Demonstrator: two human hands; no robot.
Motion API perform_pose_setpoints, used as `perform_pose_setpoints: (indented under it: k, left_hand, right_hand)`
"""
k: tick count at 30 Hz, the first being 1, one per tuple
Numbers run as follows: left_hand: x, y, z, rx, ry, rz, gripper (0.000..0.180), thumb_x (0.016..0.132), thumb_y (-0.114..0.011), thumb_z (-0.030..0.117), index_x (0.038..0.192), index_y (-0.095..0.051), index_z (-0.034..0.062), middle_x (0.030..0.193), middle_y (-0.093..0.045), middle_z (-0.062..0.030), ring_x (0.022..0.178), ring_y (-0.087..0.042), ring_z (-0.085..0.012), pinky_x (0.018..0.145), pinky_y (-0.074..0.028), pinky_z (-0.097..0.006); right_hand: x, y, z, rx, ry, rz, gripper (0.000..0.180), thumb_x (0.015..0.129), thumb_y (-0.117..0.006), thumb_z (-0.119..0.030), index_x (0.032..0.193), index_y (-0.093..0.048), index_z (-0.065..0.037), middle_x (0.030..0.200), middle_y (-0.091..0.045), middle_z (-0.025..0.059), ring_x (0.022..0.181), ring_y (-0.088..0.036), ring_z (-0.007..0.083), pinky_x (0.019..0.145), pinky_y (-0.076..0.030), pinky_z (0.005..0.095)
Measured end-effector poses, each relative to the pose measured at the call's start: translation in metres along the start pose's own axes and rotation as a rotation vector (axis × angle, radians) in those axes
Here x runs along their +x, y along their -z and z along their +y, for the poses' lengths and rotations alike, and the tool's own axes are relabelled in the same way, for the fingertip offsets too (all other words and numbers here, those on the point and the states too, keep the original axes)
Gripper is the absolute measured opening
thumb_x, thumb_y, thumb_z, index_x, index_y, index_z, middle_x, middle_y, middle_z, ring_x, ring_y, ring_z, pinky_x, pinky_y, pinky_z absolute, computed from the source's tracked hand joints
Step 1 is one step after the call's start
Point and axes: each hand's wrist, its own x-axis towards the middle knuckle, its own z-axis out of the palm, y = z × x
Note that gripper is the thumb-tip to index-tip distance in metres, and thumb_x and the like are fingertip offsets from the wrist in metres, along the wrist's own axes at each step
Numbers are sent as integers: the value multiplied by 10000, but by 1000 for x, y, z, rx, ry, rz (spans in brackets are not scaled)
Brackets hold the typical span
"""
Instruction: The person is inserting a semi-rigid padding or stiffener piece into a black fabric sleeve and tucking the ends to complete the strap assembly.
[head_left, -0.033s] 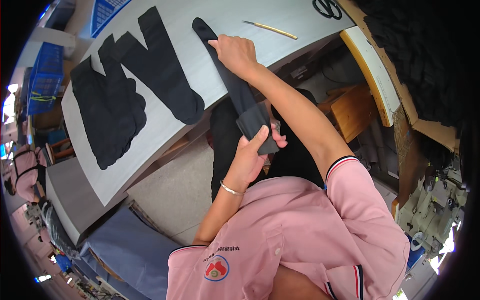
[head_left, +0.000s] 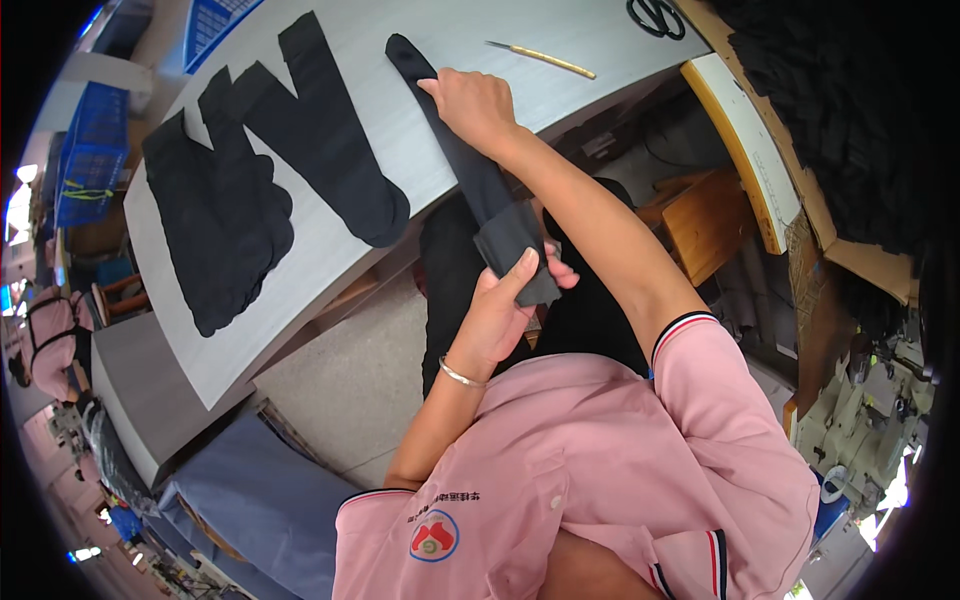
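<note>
A long black sock stretches from the table top down over my lap. My left hand is closed on its lower, cuff-like end, thumb on top and other fingertips showing beyond the fabric. That end looks folded and thinner. Farther up, my right hand is closed over the sock near its rounded end, which rests on the table; its fingertips are mostly hidden. To the left, another black sock lies flat on the table, overlapping a spread of several black socks.
The white table has a slim pointed tool with a gold handle and black-handled scissors on it. Blue crates stand at far left. A wooden stool and a cardboard box with dark fabric are at right.
</note>
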Motion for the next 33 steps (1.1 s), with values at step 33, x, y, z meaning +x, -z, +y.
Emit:
perform_pose_setpoints:
  k: [33]
  left_hand:
    - [-3, -15, 0, -84, 89, -57, 416, 998, -605, 321, 1224, -513, -15, 768, -517, -4, 802, -586, -176, 1029, -476, -427]
  right_hand:
    - [-4, 8, -2, 53, -31, -50, 431, 967, -584, -397, 756, -688, -37, 675, -682, 170, 635, -680, 347, 598, -519, 439]
